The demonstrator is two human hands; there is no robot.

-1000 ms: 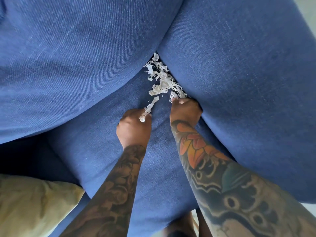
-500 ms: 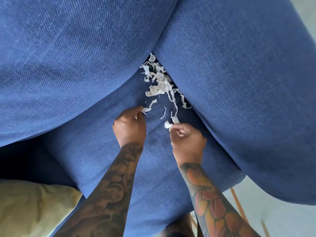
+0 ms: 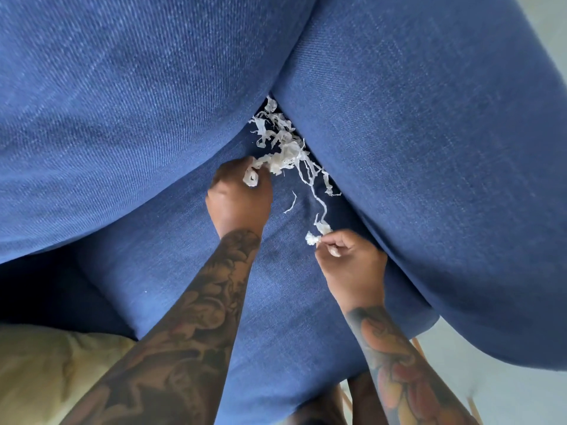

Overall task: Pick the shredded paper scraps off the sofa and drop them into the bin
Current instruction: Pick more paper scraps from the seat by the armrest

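A yellowish cushion [image 3: 46, 372] lies at the lower left. The left hand [image 3: 237, 197], forearm stretched forward over the blue sofa [image 3: 171, 280] seat, curls its fingers round a strand at the near edge of the shredded paper scraps [image 3: 283, 148], which are heaped in the seat's back corner. The right hand [image 3: 352, 262] pinches a small wad trailing a thin strip, beside the seat's right edge.

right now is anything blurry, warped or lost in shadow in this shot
Head view: wide-angle bending curves the sofa cushions strongly toward the edges. Soft, even daylight with no glare. The paper scraps and both hands, left hand and right hand, are fairly sharp. The gap at lower left falls into deep shadow, and the near forearms look slightly soft.
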